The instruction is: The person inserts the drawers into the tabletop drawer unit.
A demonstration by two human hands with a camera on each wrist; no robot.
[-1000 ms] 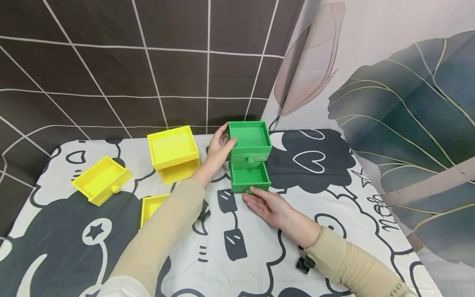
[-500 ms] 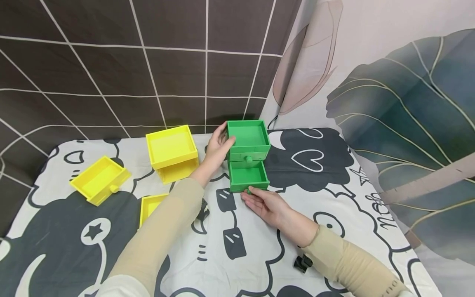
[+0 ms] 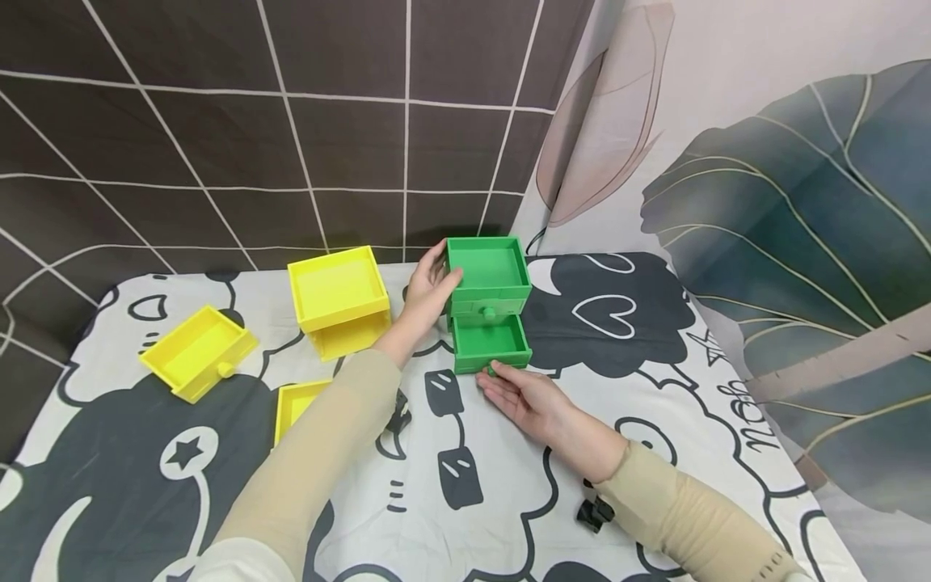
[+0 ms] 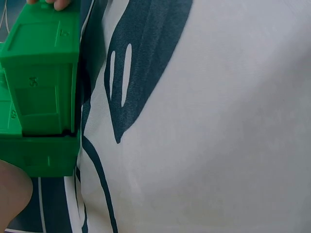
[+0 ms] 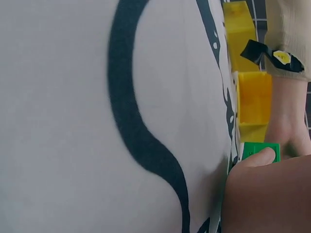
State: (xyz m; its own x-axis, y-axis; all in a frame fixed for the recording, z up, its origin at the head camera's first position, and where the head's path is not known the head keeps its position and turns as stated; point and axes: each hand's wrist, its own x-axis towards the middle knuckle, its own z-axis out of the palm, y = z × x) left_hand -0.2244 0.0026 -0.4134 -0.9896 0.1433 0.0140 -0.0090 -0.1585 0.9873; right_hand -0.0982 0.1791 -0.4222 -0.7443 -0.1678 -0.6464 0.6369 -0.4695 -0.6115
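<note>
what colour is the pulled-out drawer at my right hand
Green: the drawer at your right hand shows best in the head view.

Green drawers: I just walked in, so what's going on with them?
Someone is handling a green cabinet. The left grip holds its left side, while the right grip pinches the knob of the lower drawer, which stands open; the upper drawer is shut. Off to the left are a yellow cabinet, a loose yellow drawer and another yellow piece, partly hidden by the left sleeve.
</note>
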